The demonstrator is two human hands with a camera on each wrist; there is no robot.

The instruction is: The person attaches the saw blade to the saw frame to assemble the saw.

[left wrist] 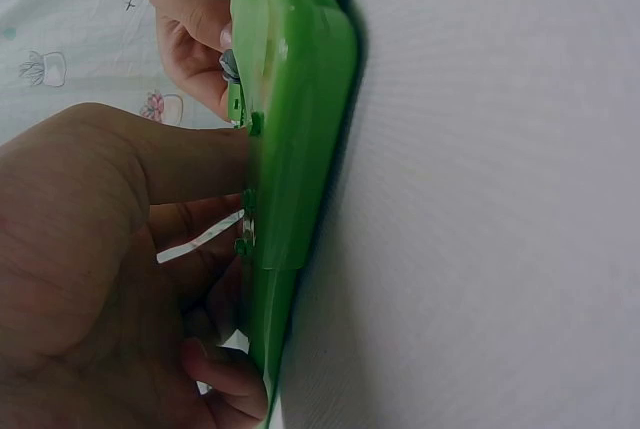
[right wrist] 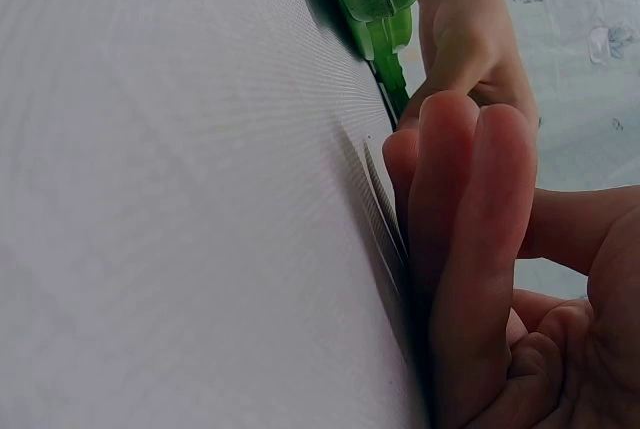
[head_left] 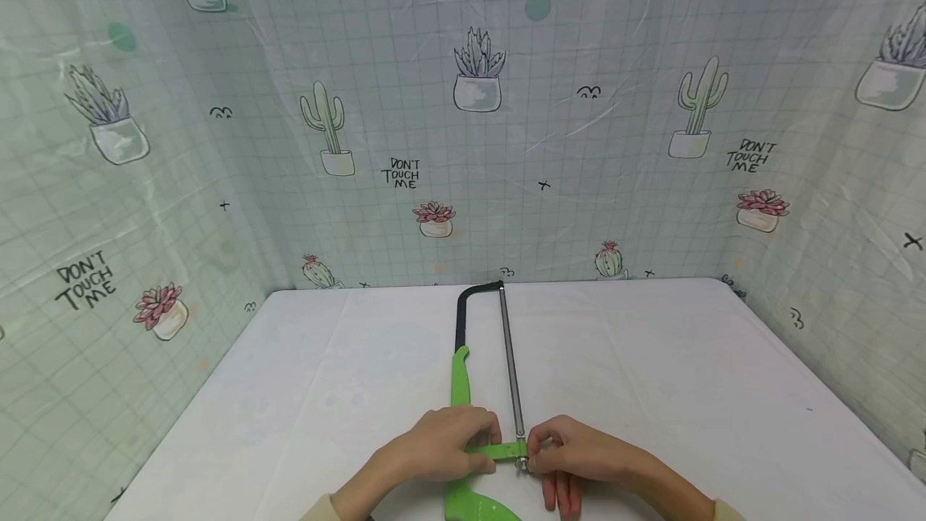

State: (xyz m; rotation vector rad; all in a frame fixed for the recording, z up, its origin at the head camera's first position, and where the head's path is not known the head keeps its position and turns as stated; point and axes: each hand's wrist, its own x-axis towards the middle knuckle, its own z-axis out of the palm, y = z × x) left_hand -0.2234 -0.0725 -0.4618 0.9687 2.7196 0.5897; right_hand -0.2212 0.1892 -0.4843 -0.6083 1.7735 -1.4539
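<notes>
A hacksaw with a green handle (head_left: 460, 380) and a black front frame (head_left: 460, 324) lies flat on the table, its far end pointing away from me. Along its right side runs the grey blade (head_left: 510, 360). My left hand (head_left: 441, 445) grips the green frame near the crossbar (head_left: 502, 451), thumb on the near side. At the crossbar's right end, my right hand (head_left: 575, 453) pinches the small metal wing nut (head_left: 522, 465) with thumb and index finger; its other fingers extend toward the table. In the left wrist view, the green body (left wrist: 310, 99) hides part of the left fingertips.
A white cloth covers the table (head_left: 347, 376). Behind and on both sides stand curtain walls (head_left: 405, 63) printed with cacti. The table's far edge is just beyond the saw's tip.
</notes>
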